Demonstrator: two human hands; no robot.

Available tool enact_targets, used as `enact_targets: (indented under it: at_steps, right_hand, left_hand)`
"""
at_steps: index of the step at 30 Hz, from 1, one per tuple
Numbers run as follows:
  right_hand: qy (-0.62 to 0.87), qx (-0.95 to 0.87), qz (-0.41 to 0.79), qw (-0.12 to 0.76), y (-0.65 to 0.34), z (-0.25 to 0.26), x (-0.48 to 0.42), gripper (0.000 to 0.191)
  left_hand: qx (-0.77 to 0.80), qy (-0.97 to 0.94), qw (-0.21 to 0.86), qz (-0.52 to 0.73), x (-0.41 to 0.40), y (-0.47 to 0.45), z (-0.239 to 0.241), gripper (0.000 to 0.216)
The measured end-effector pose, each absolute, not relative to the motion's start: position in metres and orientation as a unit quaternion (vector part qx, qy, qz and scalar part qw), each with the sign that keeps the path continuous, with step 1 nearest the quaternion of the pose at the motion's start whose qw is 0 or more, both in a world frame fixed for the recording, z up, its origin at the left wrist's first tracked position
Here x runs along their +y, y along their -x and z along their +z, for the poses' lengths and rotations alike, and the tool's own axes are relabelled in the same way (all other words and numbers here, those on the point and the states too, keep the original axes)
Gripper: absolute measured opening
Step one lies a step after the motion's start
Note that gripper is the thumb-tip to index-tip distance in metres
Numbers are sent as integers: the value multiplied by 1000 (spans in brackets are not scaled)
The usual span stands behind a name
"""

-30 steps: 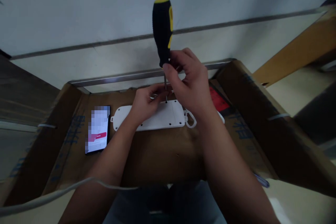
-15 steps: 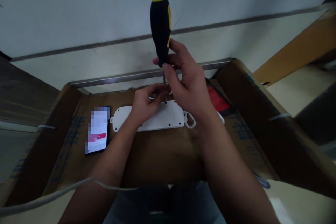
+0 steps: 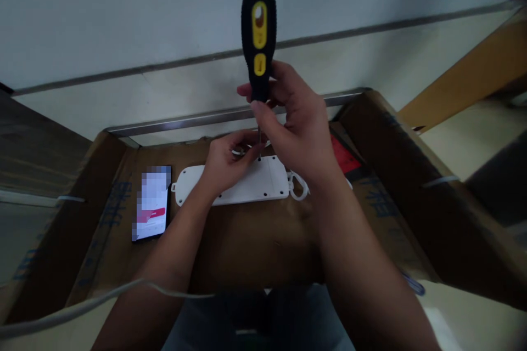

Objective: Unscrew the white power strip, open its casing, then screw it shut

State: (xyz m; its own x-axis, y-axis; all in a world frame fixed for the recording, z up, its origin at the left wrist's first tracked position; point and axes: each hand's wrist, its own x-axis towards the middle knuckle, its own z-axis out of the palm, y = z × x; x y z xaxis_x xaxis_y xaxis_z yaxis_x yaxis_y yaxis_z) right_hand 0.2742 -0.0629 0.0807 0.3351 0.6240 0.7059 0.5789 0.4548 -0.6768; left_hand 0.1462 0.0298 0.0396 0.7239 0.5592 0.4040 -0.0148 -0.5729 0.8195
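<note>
A black-and-yellow screwdriver (image 3: 259,38) stands upright, its tip at a hole near the far edge of a white power strip (image 3: 247,184). The strip lies with its screw-holed underside facing up. The fingers of my right hand (image 3: 298,115) are closed around the lower end of the screwdriver's handle. My left hand (image 3: 230,162) rests over the strip, thumb and fingers pinched at the thin shaft close to the tip. Part of the strip is hidden under my left hand and wrist.
A lit phone (image 3: 152,203) lies to the left on the cardboard (image 3: 255,247). A red-and-black item (image 3: 343,153) is behind my right forearm. White cord (image 3: 300,186) loops at the strip's right end. Raised cardboard sides (image 3: 432,192) flank the work area, and a wall (image 3: 164,11) stands behind.
The screwdriver has turned about its axis, so the yellow inlays on its handle now face me. Its handle top has shifted slightly right. My left hand stays at the shaft.
</note>
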Motion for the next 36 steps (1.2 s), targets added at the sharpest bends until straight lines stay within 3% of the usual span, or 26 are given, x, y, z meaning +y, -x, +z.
enact_targets:
  at_steps: [8, 16, 21, 26, 36]
  right_hand:
    - [578, -522, -62, 624, -276, 84, -63, 35]
    - [534, -555, 24, 638, -277, 83, -63, 37]
    - [540, -556, -8, 631, -276, 84, -64, 41]
    - [543, -544, -76, 635, -277, 82, -63, 26]
    - [533, -567, -70, 625, -276, 82, -63, 39]
  left_hand:
    - [185, -825, 415, 336, 26, -144, 41, 12]
    - [160, -830, 422, 328, 28, -146, 39, 19]
    - [163, -834, 414, 327, 28, -146, 40, 17]
    - [196, -828, 400, 341, 27, -147, 40, 17]
    - [171, -852, 393, 301, 27, -144, 42, 17]
